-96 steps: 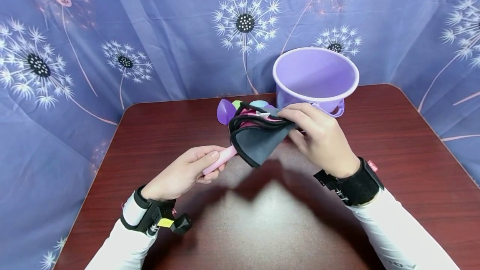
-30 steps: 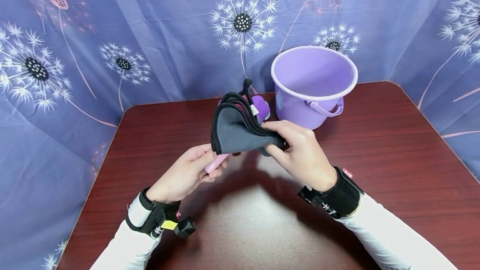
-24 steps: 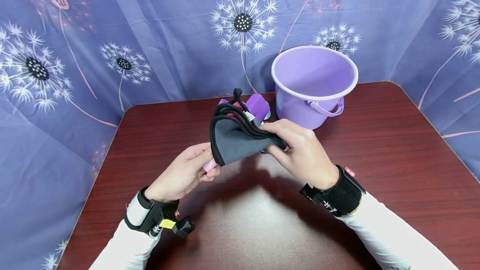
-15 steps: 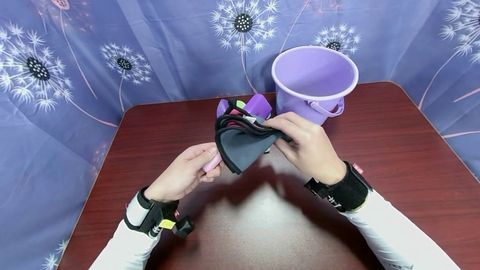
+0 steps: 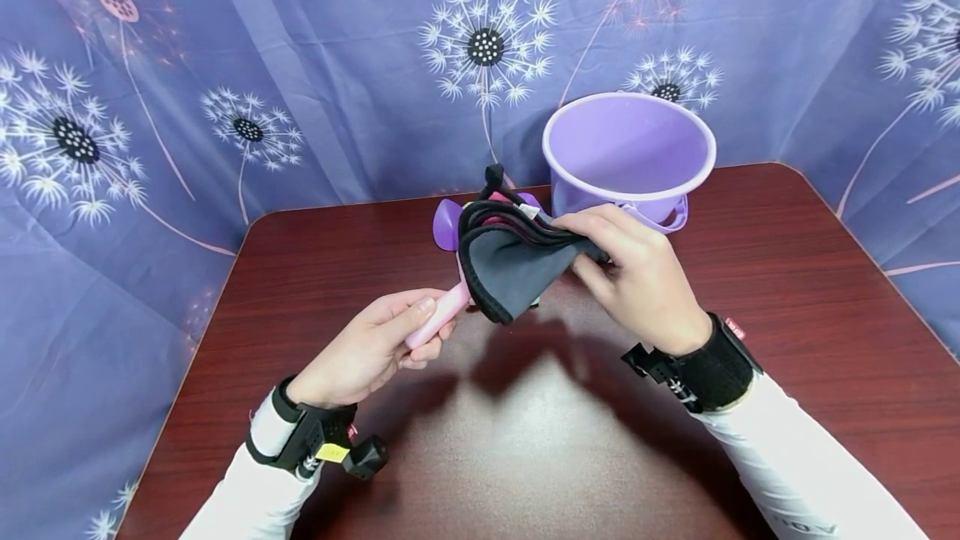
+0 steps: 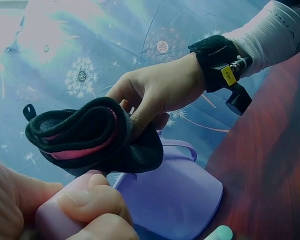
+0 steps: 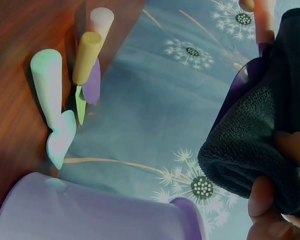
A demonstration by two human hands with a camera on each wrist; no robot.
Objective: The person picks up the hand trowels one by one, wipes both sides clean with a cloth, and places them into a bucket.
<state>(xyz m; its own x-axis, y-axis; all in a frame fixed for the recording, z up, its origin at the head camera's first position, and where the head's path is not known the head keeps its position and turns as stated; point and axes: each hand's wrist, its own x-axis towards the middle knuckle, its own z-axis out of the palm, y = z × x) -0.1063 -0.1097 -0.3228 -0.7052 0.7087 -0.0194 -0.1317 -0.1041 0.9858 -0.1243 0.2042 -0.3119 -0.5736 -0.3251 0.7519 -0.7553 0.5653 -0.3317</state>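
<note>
My left hand (image 5: 367, 348) grips the pink handle (image 5: 435, 321) of a small hand trowel, held up over the table. In the right wrist view the trowel's purple blade (image 7: 242, 82) shows beside a dark grey cloth (image 7: 255, 130), which hides the rest of it. A folded bundle with black edging and pink inner layers, this cloth (image 5: 517, 269) is pinched between thumb and fingers of my right hand (image 5: 641, 277). From the left wrist view, the cloth (image 6: 85, 142) sits just beyond the handle (image 6: 60, 210), its folds facing the left hand.
A light purple bucket (image 5: 573, 200) stands at the table's back right. Behind the cloth lie small tools: one teal-handled (image 7: 47, 82), one yellow-handled (image 7: 86, 57), one pale-handled (image 7: 101, 22). A dandelion-print curtain (image 5: 337, 65) hangs along the back edge of the brown table (image 5: 322, 252).
My right hand came down and left with the cloth toward the pink handle, then moved back up and right, so more handle shows now. The left hand stays nearly in place.
</note>
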